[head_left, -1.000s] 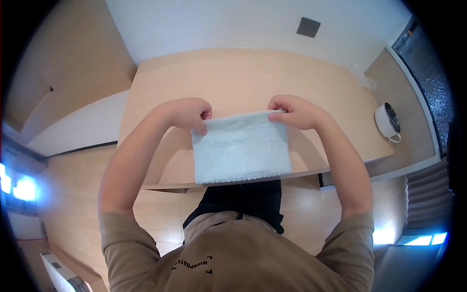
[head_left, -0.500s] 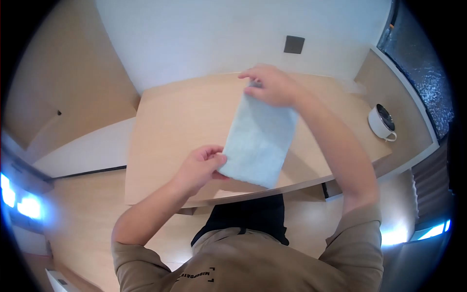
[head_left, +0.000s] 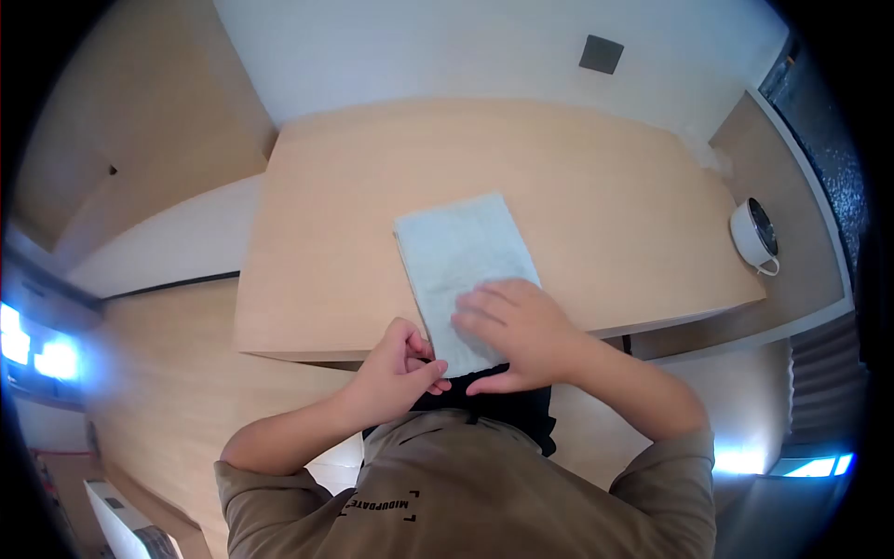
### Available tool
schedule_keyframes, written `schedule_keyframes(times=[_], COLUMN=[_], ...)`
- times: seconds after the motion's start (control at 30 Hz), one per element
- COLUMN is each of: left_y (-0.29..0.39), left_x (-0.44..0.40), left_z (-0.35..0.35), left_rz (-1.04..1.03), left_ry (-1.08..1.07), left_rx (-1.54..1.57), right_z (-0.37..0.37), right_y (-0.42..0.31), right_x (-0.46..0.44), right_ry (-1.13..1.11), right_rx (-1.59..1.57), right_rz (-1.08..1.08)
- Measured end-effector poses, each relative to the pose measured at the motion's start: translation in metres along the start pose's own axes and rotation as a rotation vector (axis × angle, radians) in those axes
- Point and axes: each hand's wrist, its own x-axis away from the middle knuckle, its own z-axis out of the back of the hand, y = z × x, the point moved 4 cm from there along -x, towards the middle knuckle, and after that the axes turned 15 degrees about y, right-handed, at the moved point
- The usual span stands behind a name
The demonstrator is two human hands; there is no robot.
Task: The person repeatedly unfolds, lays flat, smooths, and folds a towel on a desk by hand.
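Observation:
A pale blue folded cloth [head_left: 461, 244] lies on the wooden desk, its near end reaching past the front edge toward my body. With thumb and fingers together, my left hand [head_left: 399, 371] pinches the cloth's near left corner. Over the near right part of the cloth is my right hand [head_left: 521, 334], fingers spread and thumb apart, palm down. Whether its palm presses on the cloth I cannot tell. The cloth's near right corner is hidden under that hand.
At the right end of the desk [head_left: 326, 205] stands a white pot [head_left: 752, 233] with a dark top and a handle. A white wall [head_left: 447, 56] with a dark square plate [head_left: 602, 54] rises behind. A wooden side panel [head_left: 792, 205] borders the right.
The cloth, held up and tilted before, now rests on the desk, nearer my body. My right hand has let go of its far end and come back over the near part. My left hand keeps its corner.

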Motion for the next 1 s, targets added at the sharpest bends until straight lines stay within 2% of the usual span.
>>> schedule_keyframes(times=[0.07, 0.17, 0.2, 0.27, 0.4, 0.5, 0.63, 0.73, 0.83, 0.93, 1.0], left_y=[-0.012, -0.016, -0.014, -0.011, -0.012, -0.028, -0.032, -0.03, -0.008, 0.02, 0.043], left_x=[0.002, 0.002, 0.002, 0.005, 0.011, 0.005, 0.005, 0.007, 0.019, 0.021, 0.016], left_z=[-0.002, 0.001, 0.002, 0.0, -0.013, -0.017, -0.019, -0.014, -0.016, -0.022, -0.028], left_rz=[0.025, 0.1, 0.133, 0.111, -0.062, -0.23, -0.301, -0.352, -0.407, -0.99, -1.169], left_ry=[-0.003, 0.009, 0.014, 0.017, 0.065, 0.111, 0.153, 0.155, 0.221, 0.342, 0.373], left_rx=[0.139, 0.293, 0.335, 0.363, 0.399, 0.236, 0.118, -0.022, -0.492, -0.824, -0.812], right_z=[-0.008, -0.024, -0.022, -0.012, -0.005, 0.017, 0.028, 0.024, 0.023, 0.025, 0.013], right_y=[-0.015, -0.005, -0.001, 0.01, 0.016, 0.035, 0.071, 0.082, 0.076, 0.047, 0.037], right_x=[0.002, 0.007, 0.005, -0.001, -0.006, 0.006, 0.052, 0.082, 0.105, 0.073, 0.056], right_ry=[-0.18, -0.088, -0.117, -0.172, -0.179, -0.086, 0.188, 0.597, 0.72, 0.624, 0.525], right_rx=[-0.048, -0.182, -0.294, -0.518, -0.581, -0.713, -1.094, -1.383, -1.265, -1.2, -1.216], right_rz=[-0.044, -0.067, -0.153, -0.331, -0.406, -0.662, -1.008, -1.01, -1.217, -0.831, -0.75])
